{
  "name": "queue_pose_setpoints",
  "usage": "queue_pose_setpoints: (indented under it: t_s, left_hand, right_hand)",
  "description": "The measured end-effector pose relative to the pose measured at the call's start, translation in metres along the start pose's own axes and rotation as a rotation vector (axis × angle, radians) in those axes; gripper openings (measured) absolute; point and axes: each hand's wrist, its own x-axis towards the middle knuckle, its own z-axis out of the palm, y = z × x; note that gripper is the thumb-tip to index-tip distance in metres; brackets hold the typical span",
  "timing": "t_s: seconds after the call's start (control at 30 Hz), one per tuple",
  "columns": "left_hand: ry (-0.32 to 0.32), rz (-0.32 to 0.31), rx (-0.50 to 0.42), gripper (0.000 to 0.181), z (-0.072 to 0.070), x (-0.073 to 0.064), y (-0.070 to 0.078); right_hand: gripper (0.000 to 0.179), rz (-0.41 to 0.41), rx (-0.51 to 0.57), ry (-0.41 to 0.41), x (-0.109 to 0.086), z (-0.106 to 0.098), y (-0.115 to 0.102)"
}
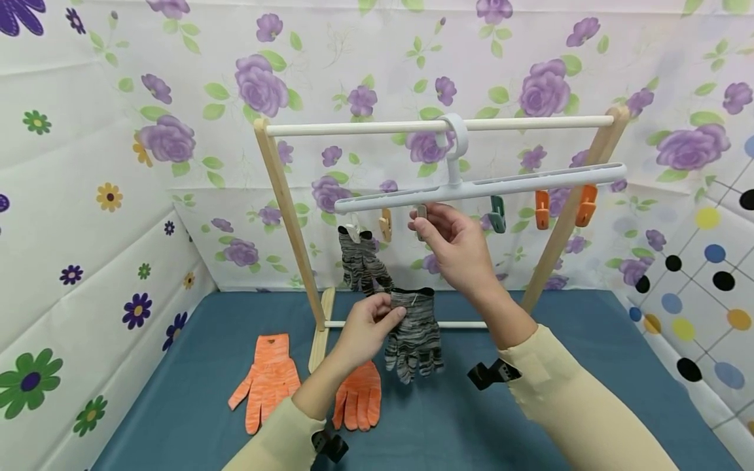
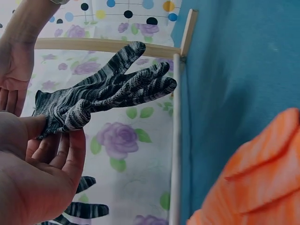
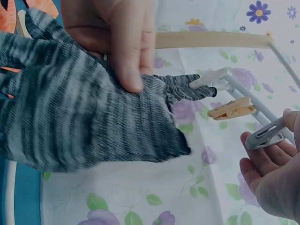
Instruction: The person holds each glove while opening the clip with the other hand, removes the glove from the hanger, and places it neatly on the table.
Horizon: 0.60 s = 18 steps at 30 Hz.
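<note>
My left hand (image 1: 369, 327) pinches a black-and-grey knit glove (image 1: 415, 333) by the side of its cuff, fingers of the glove hanging down. Above it, my right hand (image 1: 459, 245) grips a grey clothespin (image 3: 265, 137) between thumb and fingers, under the bar of a white hanger (image 1: 489, 188). The hanger hooks over the rack's top rod. A second black-and-grey glove (image 1: 360, 261) hangs from a white clothespin (image 1: 353, 229) at the hanger's left end. Between that clothespin and my right hand is a light-orange clothespin (image 1: 385, 226), holding nothing.
A green clothespin (image 1: 497, 214) and two orange clothespins (image 1: 542, 209) hang to the right. The wooden rack (image 1: 288, 222) stands on a blue cloth (image 1: 177, 392). Two orange gloves lie in front: one orange glove (image 1: 268, 376) left, another orange glove (image 1: 359, 399) partly behind my left arm.
</note>
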Motion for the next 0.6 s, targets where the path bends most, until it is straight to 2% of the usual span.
queue_pose_setpoints:
  t_s: [0.33,0.6]
  left_hand:
    - [-0.062,-0.106,-0.024,0.022,-0.001,-0.014,-0.016]
    - [-0.098,-0.216,-0.101,0.028,0.007,-0.021,-0.026]
  right_hand:
    - [0.044,-0.016,-0.022,-0.010,0.000,-0.004,0.003]
    - [0.043,-0.026,-0.032,-0.019,0.001,-0.002,0.001]
